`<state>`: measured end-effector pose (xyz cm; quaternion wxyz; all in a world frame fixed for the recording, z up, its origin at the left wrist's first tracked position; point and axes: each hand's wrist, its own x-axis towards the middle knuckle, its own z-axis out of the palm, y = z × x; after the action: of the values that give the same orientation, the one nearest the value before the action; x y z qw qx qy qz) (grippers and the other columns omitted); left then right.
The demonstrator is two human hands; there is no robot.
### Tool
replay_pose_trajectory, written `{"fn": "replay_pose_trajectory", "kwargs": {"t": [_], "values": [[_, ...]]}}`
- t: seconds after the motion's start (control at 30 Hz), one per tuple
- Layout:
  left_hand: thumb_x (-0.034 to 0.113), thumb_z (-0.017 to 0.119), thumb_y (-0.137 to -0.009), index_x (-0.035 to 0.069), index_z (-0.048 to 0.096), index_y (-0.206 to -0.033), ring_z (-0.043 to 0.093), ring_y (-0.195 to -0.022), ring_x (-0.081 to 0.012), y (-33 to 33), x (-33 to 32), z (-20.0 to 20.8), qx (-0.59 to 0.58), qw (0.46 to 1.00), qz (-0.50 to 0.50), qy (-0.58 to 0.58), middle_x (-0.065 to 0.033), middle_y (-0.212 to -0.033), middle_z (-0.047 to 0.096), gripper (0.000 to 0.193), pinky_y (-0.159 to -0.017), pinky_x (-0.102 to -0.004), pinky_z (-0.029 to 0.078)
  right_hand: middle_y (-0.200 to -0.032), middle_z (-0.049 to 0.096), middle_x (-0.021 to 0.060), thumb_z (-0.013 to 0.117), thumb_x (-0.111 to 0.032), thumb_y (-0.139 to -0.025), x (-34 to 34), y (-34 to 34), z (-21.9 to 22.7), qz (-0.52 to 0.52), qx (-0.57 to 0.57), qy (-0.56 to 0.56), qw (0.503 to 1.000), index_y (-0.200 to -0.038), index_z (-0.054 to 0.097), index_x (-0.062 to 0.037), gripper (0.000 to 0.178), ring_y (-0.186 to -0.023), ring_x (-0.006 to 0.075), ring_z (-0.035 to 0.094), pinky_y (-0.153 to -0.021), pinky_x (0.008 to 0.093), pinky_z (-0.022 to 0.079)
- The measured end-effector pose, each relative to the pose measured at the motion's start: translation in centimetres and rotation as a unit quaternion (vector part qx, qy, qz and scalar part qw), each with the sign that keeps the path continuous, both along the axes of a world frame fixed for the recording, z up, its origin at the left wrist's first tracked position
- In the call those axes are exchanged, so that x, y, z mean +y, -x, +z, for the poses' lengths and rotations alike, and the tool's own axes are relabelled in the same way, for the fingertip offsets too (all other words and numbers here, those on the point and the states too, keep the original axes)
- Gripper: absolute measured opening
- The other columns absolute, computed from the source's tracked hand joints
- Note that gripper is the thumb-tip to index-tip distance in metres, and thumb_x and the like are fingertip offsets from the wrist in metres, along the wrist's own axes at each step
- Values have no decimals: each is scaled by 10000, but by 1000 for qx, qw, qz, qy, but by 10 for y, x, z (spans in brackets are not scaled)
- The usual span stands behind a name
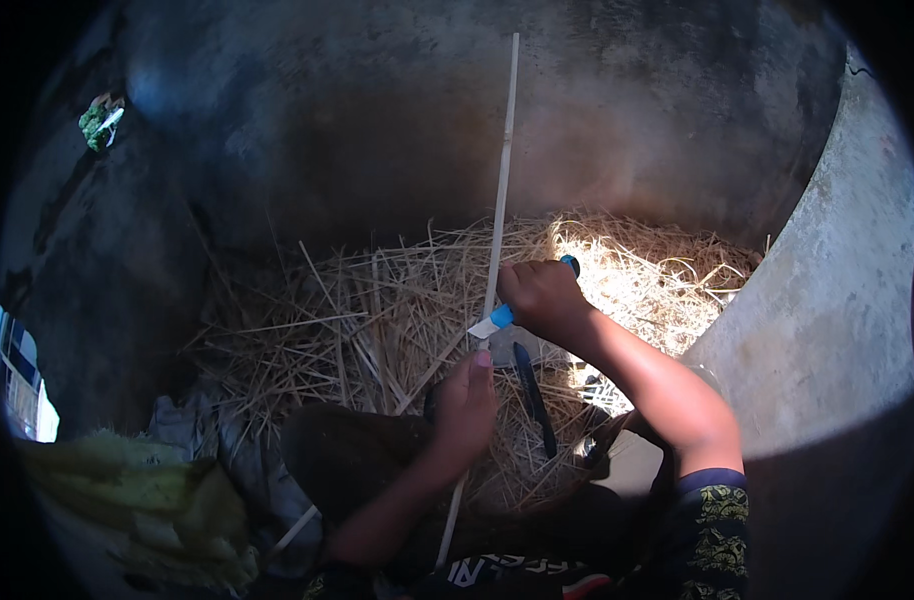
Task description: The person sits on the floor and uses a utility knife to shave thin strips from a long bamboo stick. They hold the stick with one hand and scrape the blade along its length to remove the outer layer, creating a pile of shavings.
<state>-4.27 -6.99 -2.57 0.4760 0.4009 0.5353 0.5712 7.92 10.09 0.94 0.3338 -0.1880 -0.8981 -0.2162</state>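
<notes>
In the head view, your left hand (465, 402) has its fingers curled round the pale strip (502, 180), which slants upward over the straw (352, 310); your right hand (543, 298) is wrapped about the blue-handled knife (500, 317), its blade across the strip just above your left thumb. You look to be shaving or cutting; the next stroke calls for a steady strip, thumb clear

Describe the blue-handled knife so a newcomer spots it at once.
Find the straw heap in the middle. Over it, the right hand grips the knife, its blade overlapping the long pale strip. Its bright blue handle sets it apart from the dark tool lying just below.
</notes>
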Motion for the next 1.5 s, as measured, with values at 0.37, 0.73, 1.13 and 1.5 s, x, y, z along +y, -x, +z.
{"fn": "replay_pose_trajectory", "kwargs": {"t": [0.37,0.73,1.13,1.5], "values": [[317,412,-1060,17,547,-882,450,-592,-93,-24,-17,6,184,981,-53,-18,0,-634,468,374,-574,-294,400,-827,721,144,550,-185,-889,83,-46,76,-431,148,246,856,-930,708,-78,195,-817,344,713,-726,436,557],[335,439,-1052,72,512,-796,417,-566,-66,13,8,-16,62,997,-40,21,33,-635,428,375,-542,-264,373,-663,663,135,636,-154,-778,22,-4,-1,-173,-33,148,973,-774,628,-52,102,-604,300,684,-527,407,532],[358,420,-1054,113,492,-845,371,-511,-41,27,21,-14,48,999,24,-12,49,-630,404,331,-462,-225,302,-640,640,121,632,-149,-769,0,16,-21,-113,-51,135,983,-796,589,-41,119,-565,288,672,-483,398,520],[330,414,-1059,61,517,-805,439,-569,-82,31,19,7,208,975,72,-24,5,-620,439,384,-540,-291,375,-699,687,155,593,-137,-856,36,47,15,-183,46,56,981,-927,680,12,186,-601,288,701,-508,388,542]]}}
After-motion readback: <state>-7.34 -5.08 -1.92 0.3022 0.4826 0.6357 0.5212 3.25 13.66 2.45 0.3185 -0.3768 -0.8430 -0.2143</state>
